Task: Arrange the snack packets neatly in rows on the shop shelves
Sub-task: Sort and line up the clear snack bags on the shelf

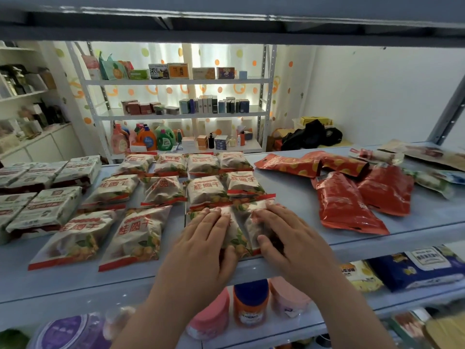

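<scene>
Several beige snack packets with red lettering point(161, 188) lie in rows on the pale blue shelf point(289, 187). Two more beige packets sit at the shelf's front edge. My left hand point(205, 244) lies flat on the left one point(232, 236), fingers straight. My right hand point(281, 234) presses flat on the right one point(254, 224), thumb toward the front edge. Both packets are largely covered by my hands. Several red foil packets point(344, 205) lie loose and askew to the right.
Green-and-white packets point(47, 205) are stacked at the left. Mixed packets point(427, 177) lie at the far right. Jars point(250, 303) and bags stand on the shelf below. The shelf above point(226, 21) hangs close overhead. A white rack of goods point(176, 109) stands behind.
</scene>
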`<state>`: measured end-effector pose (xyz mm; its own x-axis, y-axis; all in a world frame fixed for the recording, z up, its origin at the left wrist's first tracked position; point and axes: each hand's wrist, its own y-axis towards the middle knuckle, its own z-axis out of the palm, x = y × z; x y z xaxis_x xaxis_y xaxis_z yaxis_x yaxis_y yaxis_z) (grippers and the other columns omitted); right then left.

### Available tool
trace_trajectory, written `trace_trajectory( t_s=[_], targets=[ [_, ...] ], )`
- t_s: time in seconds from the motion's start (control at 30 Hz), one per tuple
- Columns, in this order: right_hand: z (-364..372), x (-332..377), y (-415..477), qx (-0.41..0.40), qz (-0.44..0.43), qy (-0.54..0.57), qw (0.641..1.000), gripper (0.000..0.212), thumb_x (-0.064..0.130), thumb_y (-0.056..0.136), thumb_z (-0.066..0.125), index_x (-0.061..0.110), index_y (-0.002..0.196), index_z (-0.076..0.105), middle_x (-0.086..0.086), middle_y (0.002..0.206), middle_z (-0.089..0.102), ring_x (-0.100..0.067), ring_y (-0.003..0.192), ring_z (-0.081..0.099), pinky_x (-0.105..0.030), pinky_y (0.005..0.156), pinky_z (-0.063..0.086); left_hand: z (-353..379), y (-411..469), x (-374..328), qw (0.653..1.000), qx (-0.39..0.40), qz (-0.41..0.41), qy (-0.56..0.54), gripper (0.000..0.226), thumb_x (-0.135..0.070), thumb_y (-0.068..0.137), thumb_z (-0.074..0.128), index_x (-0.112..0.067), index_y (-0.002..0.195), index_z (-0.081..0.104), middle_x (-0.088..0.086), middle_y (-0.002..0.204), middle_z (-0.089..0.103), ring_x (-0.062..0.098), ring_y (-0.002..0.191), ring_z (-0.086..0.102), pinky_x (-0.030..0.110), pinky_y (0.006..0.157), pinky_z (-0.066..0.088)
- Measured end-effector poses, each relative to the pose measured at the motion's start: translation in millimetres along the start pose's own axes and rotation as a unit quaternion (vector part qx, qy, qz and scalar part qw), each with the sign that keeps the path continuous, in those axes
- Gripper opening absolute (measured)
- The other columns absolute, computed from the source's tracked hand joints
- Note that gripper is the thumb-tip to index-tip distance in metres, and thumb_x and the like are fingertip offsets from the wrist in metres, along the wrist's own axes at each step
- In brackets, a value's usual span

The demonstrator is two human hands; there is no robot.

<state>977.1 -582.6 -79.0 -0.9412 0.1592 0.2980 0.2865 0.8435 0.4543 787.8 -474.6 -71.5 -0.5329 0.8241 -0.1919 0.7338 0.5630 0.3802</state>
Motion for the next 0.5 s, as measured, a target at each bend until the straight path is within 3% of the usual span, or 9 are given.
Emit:
trace_trajectory(
  t_s=[0.13,0.27,0.5],
  targets=[
    [-0.7,1.3,-2.4,-0.034,0.027,0.013,0.999,0.043,0.057,0.088,0.046,0.045,0.129,0.046,0.015,0.142,0.038,-0.007,0.126,0.039,-0.023,0.093,0.036,-1.1,-0.4,0.8,1.0,-0.025,0.002,-0.012,0.052,-0.046,0.092,0.04,-0.022,0.139,0.043,0.0,0.14,0.045,0.023,0.132,0.038,0.041,0.105,0.041],
    [-2.4,4.8,-3.2,-0.029,0.037,0.014,0.999,0.042,0.055,0.088,0.047,0.043,0.129,0.051,0.017,0.139,0.042,-0.007,0.125,0.043,-0.027,0.095,0.044,-1.5,0.0,4.0,0.999,-0.017,0.03,0.005,0.047,-0.045,0.095,0.035,-0.02,0.134,0.047,0.003,0.135,0.045,0.027,0.128,0.041,0.044,0.107,0.04],
    [-13.4,12.6,-2.5,0.005,0.064,0.041,0.997,0.045,0.052,0.09,0.048,0.04,0.133,0.051,0.016,0.142,0.043,-0.007,0.126,0.044,-0.032,0.099,0.043,-3.6,-2.1,7.5,0.999,-0.004,0.029,-0.027,0.054,-0.049,0.095,0.031,-0.019,0.138,0.046,0.006,0.141,0.044,0.03,0.134,0.037,0.047,0.111,0.037]
  ],
)
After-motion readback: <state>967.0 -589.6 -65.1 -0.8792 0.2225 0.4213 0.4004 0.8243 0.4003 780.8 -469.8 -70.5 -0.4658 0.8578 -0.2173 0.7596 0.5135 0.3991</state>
